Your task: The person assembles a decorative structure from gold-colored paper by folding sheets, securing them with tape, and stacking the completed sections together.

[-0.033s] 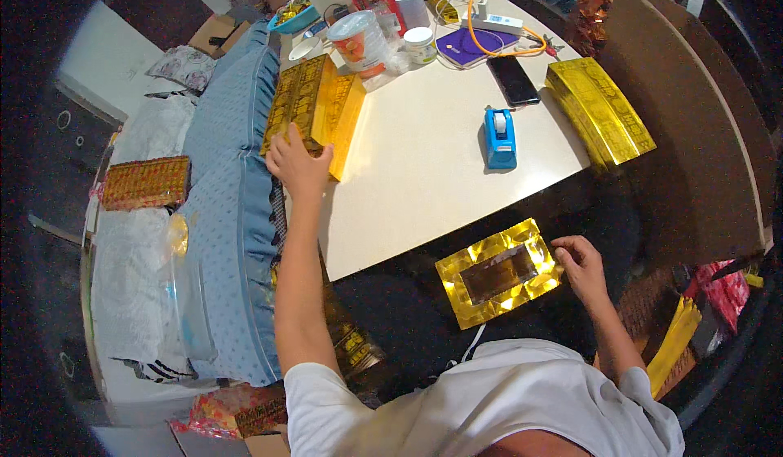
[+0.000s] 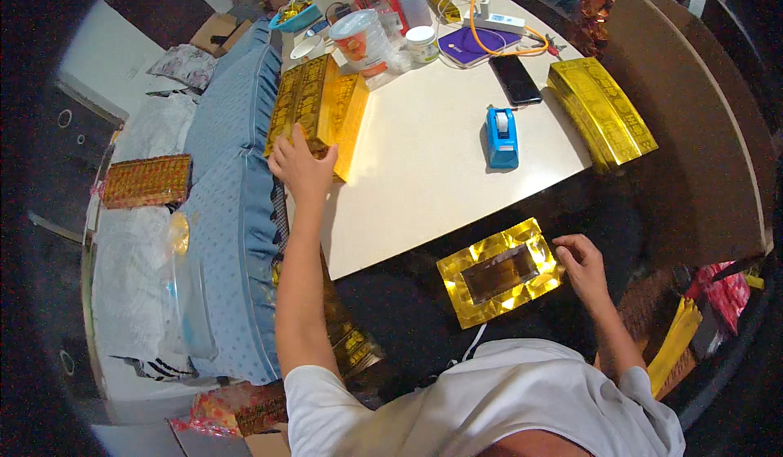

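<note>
One flat foil rectangle [image 2: 512, 298], bright gold with a crinkled, faceted shine and a dark brown glossy panel in its middle, lies in front of the white shirt [image 2: 522, 392], against a black background below the table edge. From my remote view, the right hand [image 2: 581, 265] has its fingers curled and its thumb tip at the foil's right edge; I cannot tell whether it pinches it. The left hand [image 2: 303, 167] rests spread over the near end of a gold stack [image 2: 314, 106], dark-patterned on top and smooth-sided; I cannot tell whether the fingers clasp any of it. Farther out on the smooth cream table [image 2: 424, 196] I see a blue plastic tape dispenser [image 2: 502, 141], a flat black phone [image 2: 516, 79] and a second, metallic-gold block [image 2: 603, 114] at the right edge. Brown cardboard [image 2: 685, 131] stands beyond it; a ruffled, dotted blue cover [image 2: 220, 163] drapes at left. Against the earlier frame, my view has shifted barely, the tabletop things sitting slightly more rightward; both hands keep their places.
</note>
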A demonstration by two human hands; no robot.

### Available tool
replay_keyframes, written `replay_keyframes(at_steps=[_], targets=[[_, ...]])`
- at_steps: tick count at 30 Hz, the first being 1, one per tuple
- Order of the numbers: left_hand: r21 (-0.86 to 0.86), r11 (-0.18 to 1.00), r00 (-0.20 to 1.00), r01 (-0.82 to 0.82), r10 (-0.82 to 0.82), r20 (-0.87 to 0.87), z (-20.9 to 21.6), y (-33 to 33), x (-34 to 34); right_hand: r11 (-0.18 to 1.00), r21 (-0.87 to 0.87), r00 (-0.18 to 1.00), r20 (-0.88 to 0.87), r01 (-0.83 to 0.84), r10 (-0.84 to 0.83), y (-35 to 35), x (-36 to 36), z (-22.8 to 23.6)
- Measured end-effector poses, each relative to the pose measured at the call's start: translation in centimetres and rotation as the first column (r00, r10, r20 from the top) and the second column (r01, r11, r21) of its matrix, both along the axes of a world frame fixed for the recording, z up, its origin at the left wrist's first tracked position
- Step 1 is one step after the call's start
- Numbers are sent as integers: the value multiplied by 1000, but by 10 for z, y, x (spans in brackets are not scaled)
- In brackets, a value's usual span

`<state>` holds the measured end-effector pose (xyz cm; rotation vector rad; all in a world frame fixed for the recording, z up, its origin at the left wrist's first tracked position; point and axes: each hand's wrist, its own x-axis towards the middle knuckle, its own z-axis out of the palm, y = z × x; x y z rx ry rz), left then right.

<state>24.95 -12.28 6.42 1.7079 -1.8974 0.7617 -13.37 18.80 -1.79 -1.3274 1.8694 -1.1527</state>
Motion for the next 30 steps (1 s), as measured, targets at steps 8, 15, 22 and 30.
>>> replay_keyframes(at_steps=[8, 15, 22, 30], targets=[[-195, 978, 953, -72, 9, -303, 33, 22, 16, 992, -125, 1000, -30, -2, -2, -10, 12, 25], [427, 845, 586, 321, 177, -791, 10, -6, 63, 973, -231, 997, 77, 15, 3, -25, 22, 46], [-18, 851, 245, 525, -171, -954, 1, 48, 21, 936, -279, 964, 90, -216, 250, -83, 62, 70], [-255, 757, 64, 602, -364, -929, -9, 91, -5, 813, -355, 831, 148, -461, 536, -174, 121, 73]])
